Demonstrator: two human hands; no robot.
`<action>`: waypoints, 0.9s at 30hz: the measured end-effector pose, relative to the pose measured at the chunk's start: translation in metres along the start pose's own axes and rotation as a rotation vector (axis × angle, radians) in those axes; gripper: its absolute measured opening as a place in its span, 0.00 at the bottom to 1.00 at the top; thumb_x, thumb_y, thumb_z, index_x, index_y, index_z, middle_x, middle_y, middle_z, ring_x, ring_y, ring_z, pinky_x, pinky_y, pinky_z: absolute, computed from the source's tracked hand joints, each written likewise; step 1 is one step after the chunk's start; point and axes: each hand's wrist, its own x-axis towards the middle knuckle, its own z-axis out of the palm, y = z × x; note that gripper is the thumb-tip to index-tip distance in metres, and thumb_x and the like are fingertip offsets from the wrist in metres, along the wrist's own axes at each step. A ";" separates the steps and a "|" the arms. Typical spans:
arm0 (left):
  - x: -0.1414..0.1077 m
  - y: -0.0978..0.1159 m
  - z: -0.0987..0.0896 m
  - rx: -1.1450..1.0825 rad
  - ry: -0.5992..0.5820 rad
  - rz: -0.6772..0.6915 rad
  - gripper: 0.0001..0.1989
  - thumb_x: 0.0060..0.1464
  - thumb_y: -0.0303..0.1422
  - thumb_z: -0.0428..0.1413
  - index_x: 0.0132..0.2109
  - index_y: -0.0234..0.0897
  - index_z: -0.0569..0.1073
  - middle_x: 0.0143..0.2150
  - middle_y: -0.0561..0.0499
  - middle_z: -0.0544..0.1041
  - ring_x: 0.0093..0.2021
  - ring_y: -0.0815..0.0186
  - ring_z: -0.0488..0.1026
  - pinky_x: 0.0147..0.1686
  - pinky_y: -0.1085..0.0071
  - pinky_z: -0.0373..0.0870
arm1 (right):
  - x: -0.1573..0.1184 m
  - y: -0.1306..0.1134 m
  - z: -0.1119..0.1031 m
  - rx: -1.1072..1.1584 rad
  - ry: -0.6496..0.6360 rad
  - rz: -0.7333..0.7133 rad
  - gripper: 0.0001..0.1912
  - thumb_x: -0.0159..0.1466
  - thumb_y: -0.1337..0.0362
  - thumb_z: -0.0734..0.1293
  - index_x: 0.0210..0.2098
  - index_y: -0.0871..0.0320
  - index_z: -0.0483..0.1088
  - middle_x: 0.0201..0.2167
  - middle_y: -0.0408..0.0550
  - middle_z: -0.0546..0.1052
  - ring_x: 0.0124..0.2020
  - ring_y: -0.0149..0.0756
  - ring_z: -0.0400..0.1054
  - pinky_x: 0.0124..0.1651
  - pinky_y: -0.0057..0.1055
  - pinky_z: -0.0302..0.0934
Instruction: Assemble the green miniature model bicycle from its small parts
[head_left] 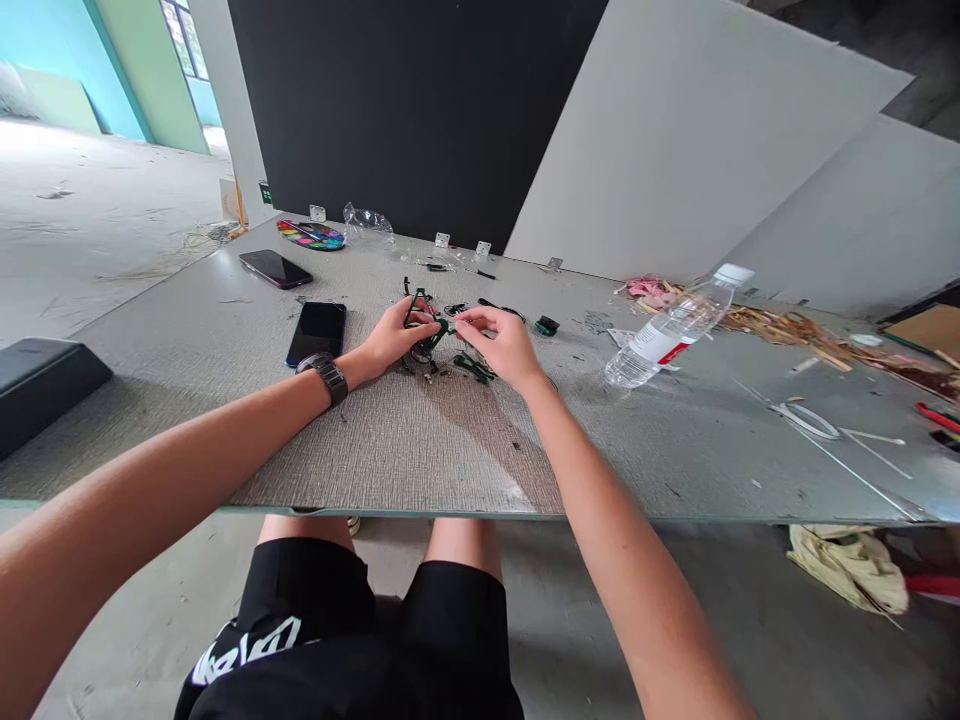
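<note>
Near the middle of the table, my left hand is closed around a small dark green frame-like model with thin bars. My right hand is pinched at the model's right side; whatever its fingertips hold is too small to make out. Loose green pieces lie on the table just below the right fingertips. A small dark green block rests to the right of my right hand. Thin black parts lie behind the hands. A dark watch is on my left wrist.
Two phones and a paint palette lie to the left. A black case sits at the left edge. A plastic bottle stands tilted at right, near wood strips and a white cable coil.
</note>
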 end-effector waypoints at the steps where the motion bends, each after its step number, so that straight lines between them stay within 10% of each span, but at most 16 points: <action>1: 0.000 0.001 0.000 -0.012 0.009 -0.004 0.12 0.54 0.30 0.64 0.42 0.35 0.70 0.35 0.51 0.74 0.31 0.72 0.70 0.25 0.76 0.67 | 0.000 -0.001 -0.003 -0.025 0.011 -0.002 0.14 0.66 0.54 0.68 0.42 0.57 0.79 0.35 0.50 0.83 0.38 0.39 0.77 0.45 0.37 0.68; 11: 0.000 0.002 0.001 -0.052 0.093 -0.079 0.09 0.56 0.27 0.63 0.42 0.36 0.70 0.34 0.51 0.74 0.29 0.72 0.69 0.23 0.76 0.65 | -0.009 -0.009 -0.018 -0.316 -0.437 0.114 0.09 0.63 0.68 0.66 0.40 0.57 0.77 0.30 0.46 0.82 0.32 0.35 0.75 0.37 0.32 0.64; 27: 0.002 -0.004 -0.001 -0.014 0.088 -0.029 0.09 0.55 0.28 0.63 0.42 0.35 0.71 0.34 0.51 0.73 0.31 0.72 0.69 0.25 0.76 0.64 | -0.010 -0.008 -0.004 -0.466 -0.525 0.075 0.09 0.63 0.68 0.66 0.41 0.55 0.78 0.37 0.47 0.82 0.36 0.36 0.73 0.40 0.31 0.62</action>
